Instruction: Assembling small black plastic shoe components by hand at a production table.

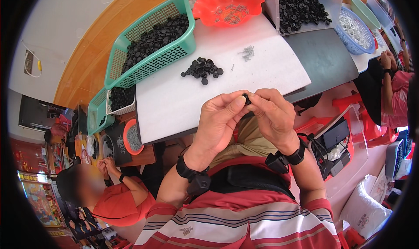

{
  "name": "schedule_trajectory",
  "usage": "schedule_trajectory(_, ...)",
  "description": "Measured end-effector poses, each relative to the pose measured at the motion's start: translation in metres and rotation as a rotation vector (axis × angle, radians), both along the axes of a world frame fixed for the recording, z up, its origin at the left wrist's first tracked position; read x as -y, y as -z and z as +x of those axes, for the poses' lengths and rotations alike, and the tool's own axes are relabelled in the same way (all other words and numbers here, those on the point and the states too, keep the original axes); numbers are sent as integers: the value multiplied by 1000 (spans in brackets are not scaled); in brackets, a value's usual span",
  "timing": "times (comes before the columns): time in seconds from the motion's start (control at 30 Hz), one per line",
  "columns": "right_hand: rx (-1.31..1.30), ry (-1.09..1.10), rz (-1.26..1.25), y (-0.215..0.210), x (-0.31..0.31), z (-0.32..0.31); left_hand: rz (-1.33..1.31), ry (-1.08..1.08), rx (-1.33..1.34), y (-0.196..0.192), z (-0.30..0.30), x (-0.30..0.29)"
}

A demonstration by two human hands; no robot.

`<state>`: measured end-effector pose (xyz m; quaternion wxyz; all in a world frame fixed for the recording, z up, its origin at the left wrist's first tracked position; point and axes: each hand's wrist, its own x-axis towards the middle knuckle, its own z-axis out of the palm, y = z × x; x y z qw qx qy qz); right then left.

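Observation:
Between the fingertips of both hands I hold one small round black plastic part [247, 99], just off the front edge of the white work mat [174, 109]. My left hand [223, 118] pinches it from the left with thumb and forefinger. From the other side my right hand [274, 113] is closed on it as well, and its fingers hide part of the piece. A loose pile of similar black parts [203, 70] lies on the mat ahead. Beyond it to the right is a little heap of thin metal pins [247, 53].
A green basket [131, 81] full of black parts stands at the back left, beside a red bowl [205, 0] of metal pins. A clear bin [273, 6] of black parts sits at the back right. Co-workers sit left [126, 198] and right [397, 96].

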<state>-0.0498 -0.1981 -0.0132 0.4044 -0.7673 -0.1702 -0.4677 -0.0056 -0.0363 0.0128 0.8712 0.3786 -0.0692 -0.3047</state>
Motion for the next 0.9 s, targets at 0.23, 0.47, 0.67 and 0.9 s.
schedule_trajectory(0.23,-14,-7,12,1,0,-2,75,-19,77,-2,-3,1)
schedule_trajectory(0.47,-32,-19,0,0,2,-3,104,0,81,4,-4,-1)
schedule_trajectory(0.67,-63,-51,13,3,4,-5,127,38,90,7,-5,-3)
schedule_trajectory(0.9,-45,-3,-158,0,6,-6,170,1,119,7,-10,-3)
